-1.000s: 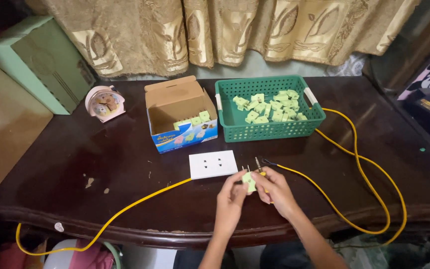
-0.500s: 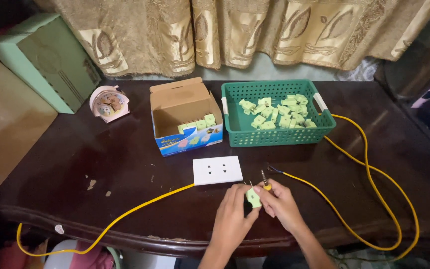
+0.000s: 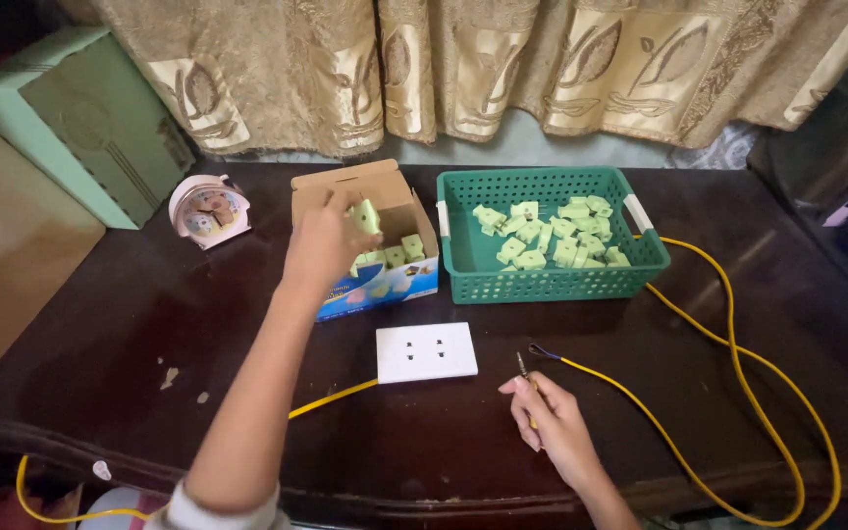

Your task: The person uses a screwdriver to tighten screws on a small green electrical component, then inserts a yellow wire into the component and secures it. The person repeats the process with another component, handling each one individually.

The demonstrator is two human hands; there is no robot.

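Fingers of the left hand [image 3: 331, 236] pinch a small pale green plug piece [image 3: 366, 216] over the open cardboard box [image 3: 370, 245], its longer side running roughly upright and tilted a little toward the curtain. More green pieces lie in the box and in the green basket [image 3: 552, 283] just beside it to the right. Closer to the table's near edge, the right hand [image 3: 552, 422] curls around the yellow cable [image 3: 718, 344] near its end, the metal prongs [image 3: 522, 365] pointing away from the person toward the white socket plate [image 3: 426, 351]. Bare dark tabletop [image 3: 149, 324] spreads left of the plate, with a small clock [image 3: 210, 209] near the far edge.
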